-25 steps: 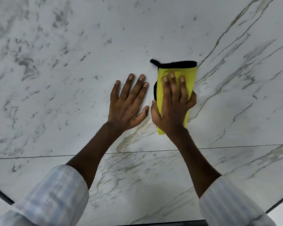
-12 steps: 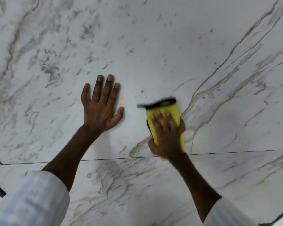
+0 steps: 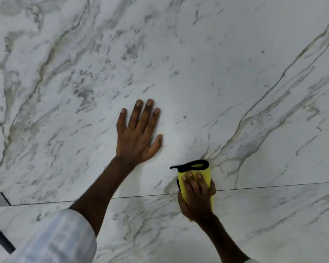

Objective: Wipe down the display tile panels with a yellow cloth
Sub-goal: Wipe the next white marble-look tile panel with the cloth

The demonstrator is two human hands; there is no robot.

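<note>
The yellow cloth (image 3: pixel 203 172) straddles the seam (image 3: pixel 273 186), its long axis crossing it. Your right hand (image 3: pixel 197 198) presses it flat, thumb and little finger clasping its edges. Your left hand (image 3: pixel 139 135) lies spread above the seam, clear of the cloth.

Prob. tile showroom / display area: big glossy white marble-look tile panels (image 3: pixel 198 54) w/ grey-gold veins fill the whole view. Thin straight joint (image 3: pixel 273 184) runs btwn upper slab & lower panel (image 3: pixel 264 224). Dark frame strip (image 3: pixel 0 238) at lower-left edge.
</note>
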